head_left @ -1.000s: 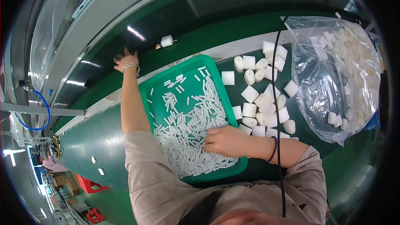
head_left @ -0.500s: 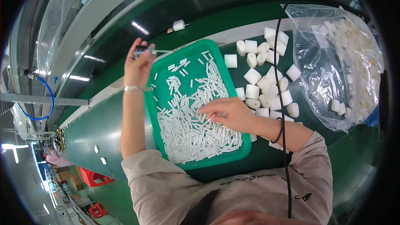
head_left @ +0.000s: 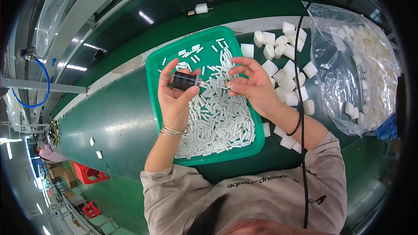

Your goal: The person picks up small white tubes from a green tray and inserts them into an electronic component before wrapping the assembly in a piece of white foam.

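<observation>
My left hand [head_left: 174,98] grips a black cylinder [head_left: 185,81] with a metal end and a thin shaft pointing right, held above the green tray [head_left: 261,141]. Facing that shaft, my right hand [head_left: 250,82] brings thumb and a finger close together, with its other fingers raised and curved. Whatever sits at those right fingertips is lost against the many small white tubes [head_left: 217,135] behind. The tubes lie heaped in the tray's near and right parts, and a few are scattered at its far end.
White foam cylinders [head_left: 287,78] lie loose right of the tray, beside a clear plastic bag [head_left: 361,74] full of more. A black cable [head_left: 303,148] hangs down in front of my right arm. Beyond the tray is a white roller with a shaft [head_left: 201,8].
My left hand has come right and nearer with the black cylinder, over the tray. My right hand has risen from the tube heap, where it pinched a white tube, toward the shaft.
</observation>
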The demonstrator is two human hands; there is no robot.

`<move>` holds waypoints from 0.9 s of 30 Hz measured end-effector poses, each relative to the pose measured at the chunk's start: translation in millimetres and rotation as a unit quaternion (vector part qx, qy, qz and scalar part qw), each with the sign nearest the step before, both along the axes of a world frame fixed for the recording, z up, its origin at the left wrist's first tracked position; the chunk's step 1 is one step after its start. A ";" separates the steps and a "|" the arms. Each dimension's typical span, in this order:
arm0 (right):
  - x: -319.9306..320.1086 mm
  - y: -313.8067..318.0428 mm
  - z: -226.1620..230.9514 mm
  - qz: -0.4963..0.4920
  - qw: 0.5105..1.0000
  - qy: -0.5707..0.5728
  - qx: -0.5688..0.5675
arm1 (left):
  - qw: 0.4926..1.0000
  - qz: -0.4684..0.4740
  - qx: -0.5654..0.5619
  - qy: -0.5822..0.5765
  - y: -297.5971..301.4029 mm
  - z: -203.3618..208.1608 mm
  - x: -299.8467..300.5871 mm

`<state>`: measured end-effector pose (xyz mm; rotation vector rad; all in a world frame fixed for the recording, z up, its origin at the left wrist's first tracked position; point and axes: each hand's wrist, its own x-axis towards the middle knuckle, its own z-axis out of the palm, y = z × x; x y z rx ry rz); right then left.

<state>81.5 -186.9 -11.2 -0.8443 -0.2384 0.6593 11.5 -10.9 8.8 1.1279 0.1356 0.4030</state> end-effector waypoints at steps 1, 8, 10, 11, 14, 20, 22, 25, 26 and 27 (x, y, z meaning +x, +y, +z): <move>0.4 -0.2 -1.9 0.001 1.000 -0.004 0.001 | 1.000 -0.001 -0.001 0.000 -0.1 -0.2 0.3; -2.8 0.2 0.4 -0.009 0.999 -0.023 -0.020 | 0.997 0.006 0.075 -0.005 -2.2 -0.9 0.2; -4.7 1.1 -5.5 -0.055 0.991 -0.107 -0.050 | 0.992 0.007 0.125 -0.007 -4.6 -1.8 1.0; -5.5 1.2 -7.5 -0.101 0.973 -0.191 -0.079 | 0.992 0.001 0.130 0.010 -6.4 -2.6 1.3; -6.3 -1.5 -4.1 -0.143 0.937 -0.291 -0.127 | 0.984 -0.027 0.170 0.039 -12.6 5.1 -0.1; -4.9 -2.6 -4.1 -0.146 0.922 -0.338 -0.117 | 0.946 -0.117 0.298 0.050 -13.2 1.8 -5.0; -5.5 -2.4 -3.8 -0.157 0.926 -0.329 -0.097 | 0.931 -0.127 0.338 0.047 -10.0 1.4 -5.3; -5.7 -2.4 -5.0 -0.162 0.930 -0.321 -0.072 | 0.916 -0.130 0.377 0.045 -8.8 1.1 -6.2; -5.7 -2.2 -5.5 -0.158 0.931 -0.322 -0.069 | 0.917 -0.125 0.376 0.046 -8.7 1.1 -6.6; -6.1 -2.3 -4.7 -0.157 0.931 -0.322 -0.069 | 0.917 -0.124 0.375 0.046 -8.7 2.8 -6.9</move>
